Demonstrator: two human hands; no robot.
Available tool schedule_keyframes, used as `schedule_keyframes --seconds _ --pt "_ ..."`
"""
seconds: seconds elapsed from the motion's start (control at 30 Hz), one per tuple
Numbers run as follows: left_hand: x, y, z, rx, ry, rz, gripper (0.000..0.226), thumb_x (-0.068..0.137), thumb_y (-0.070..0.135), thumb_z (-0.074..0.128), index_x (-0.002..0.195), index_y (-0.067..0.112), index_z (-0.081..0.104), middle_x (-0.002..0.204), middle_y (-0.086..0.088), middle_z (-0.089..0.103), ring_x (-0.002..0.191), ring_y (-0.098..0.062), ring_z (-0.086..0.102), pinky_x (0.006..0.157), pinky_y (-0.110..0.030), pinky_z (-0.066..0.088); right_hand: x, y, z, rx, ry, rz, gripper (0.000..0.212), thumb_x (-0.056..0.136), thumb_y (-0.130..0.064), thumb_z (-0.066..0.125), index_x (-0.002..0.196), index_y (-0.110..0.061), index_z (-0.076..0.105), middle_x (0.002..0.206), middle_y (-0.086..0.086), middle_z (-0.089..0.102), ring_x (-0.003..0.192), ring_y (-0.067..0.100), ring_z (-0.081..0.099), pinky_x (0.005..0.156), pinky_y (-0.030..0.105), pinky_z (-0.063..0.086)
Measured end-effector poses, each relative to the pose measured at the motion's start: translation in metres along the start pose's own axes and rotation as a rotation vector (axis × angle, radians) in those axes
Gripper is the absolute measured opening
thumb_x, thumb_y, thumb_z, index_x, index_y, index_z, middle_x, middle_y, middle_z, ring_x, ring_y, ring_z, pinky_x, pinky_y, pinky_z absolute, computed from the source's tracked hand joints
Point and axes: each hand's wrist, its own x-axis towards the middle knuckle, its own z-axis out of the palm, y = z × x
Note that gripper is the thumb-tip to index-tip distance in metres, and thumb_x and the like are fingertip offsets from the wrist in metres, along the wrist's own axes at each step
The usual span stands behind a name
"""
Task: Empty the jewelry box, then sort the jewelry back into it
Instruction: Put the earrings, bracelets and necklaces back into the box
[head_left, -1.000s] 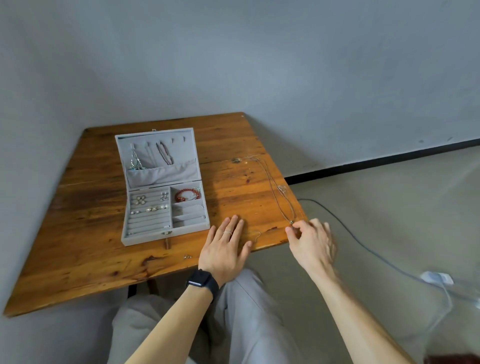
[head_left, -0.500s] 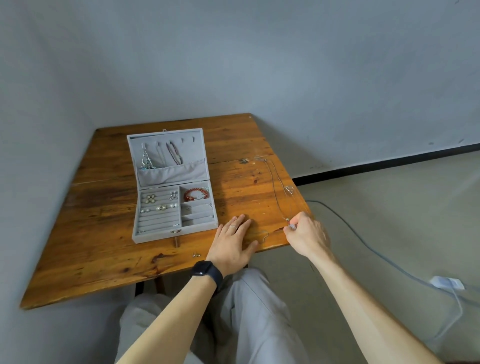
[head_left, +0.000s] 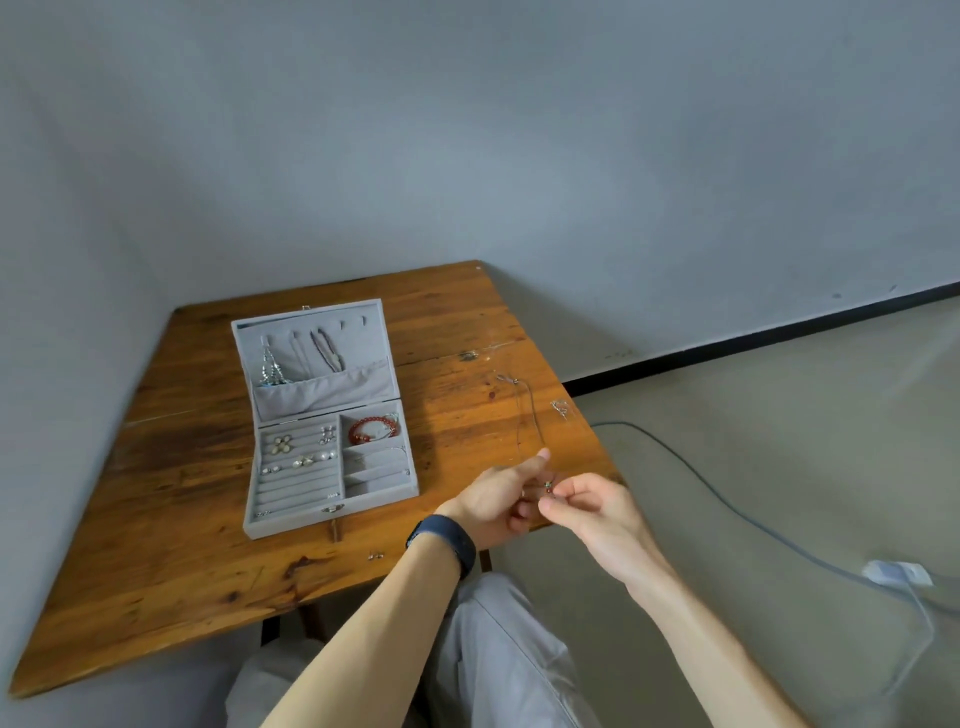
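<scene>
I am pinching the necklace (head_left: 529, 415) with my right hand (head_left: 587, 506), thumb and forefinger closing just beside its small red-and-green bead. My left hand (head_left: 498, 499) is meeting it there, its lower fingers curling in on the same end while the forefinger is pointing out, the fine chain running past its tip. Both hands are hovering over the near right corner of the worktop (head_left: 182, 519). The rest of the chain is trailing away from me across the wood, towards the far right edge.

The jewelry box (head_left: 311, 512) is lying open to the left of my hands, its lid leaning back. A red bracelet (head_left: 371, 428) is sitting in its upper right compartment, earrings are resting in the ring rows on the left, and a few pieces are hanging in the lid. A small silver piece (head_left: 560, 408) is lying near the right edge, and two tiny studs (head_left: 375, 555) are lying in front of the box.
</scene>
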Motion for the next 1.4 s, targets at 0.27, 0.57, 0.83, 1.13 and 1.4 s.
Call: schedule_keyframes --seconds 0.27,0.57,0.83,1.13,1.4 --pt "0.004 0.034 -0.014 -0.323 0.090 0.136 0.010 0.102 0.018 0.055 0.098 0.014 0.063 0.077 0.003 0.067 0.056 -0.006 0.036 0.046 -0.015 0.030 -0.028 0.030 -0.018 -0.037 0.061 0.018 0.018 0.076 -0.037 0.082 0.081 -0.027 0.069 0.079 -0.008 0.073 0.072 0.007 0.066 0.071 0.027 0.049" --pt "-0.039 0.095 -0.093 -0.198 0.356 0.384 0.011 0.102 0.024 0.055 0.099 0.019 0.065 0.087 0.007 0.073 0.056 -0.003 0.043 0.046 -0.015 0.033 -0.020 0.022 -0.006 0.017 0.055 -0.054 0.016 0.084 -0.030 0.077 0.080 -0.020 0.066 0.079 -0.005 0.074 0.072 0.005 0.064 0.074 0.029 0.048" --pt "-0.108 0.106 -0.171 0.194 0.757 0.439 0.024 0.093 0.036 0.069 0.096 0.013 0.076 0.096 0.003 0.078 0.074 -0.011 0.064 0.064 -0.027 0.044 0.007 0.003 0.028 -0.155 0.000 -0.200 0.014 0.087 -0.028 0.075 0.081 -0.023 0.064 0.082 -0.009 0.072 0.078 -0.002 0.064 0.068 0.009 0.045" --pt "-0.177 0.119 -0.221 0.416 0.861 0.516 0.021 0.092 0.035 0.069 0.096 0.016 0.076 0.084 0.002 0.078 0.061 -0.009 0.068 0.056 -0.016 0.053 0.086 -0.042 0.091 -0.438 0.010 -0.311 0.006 0.092 -0.030 0.070 0.096 -0.032 0.066 0.097 -0.016 0.070 0.089 0.002 0.065 0.068 0.013 0.047" --pt "-0.194 0.167 -0.231 0.396 1.066 0.869 0.022 0.091 0.041 0.070 0.090 0.020 0.077 0.084 0.008 0.078 0.056 -0.016 0.065 0.067 -0.030 0.053 0.168 -0.111 0.162 -0.564 0.024 -0.601 0.014 0.091 -0.023 0.071 0.105 -0.019 0.074 0.101 -0.005 0.068 0.093 0.015 0.065 0.078 0.018 0.046"
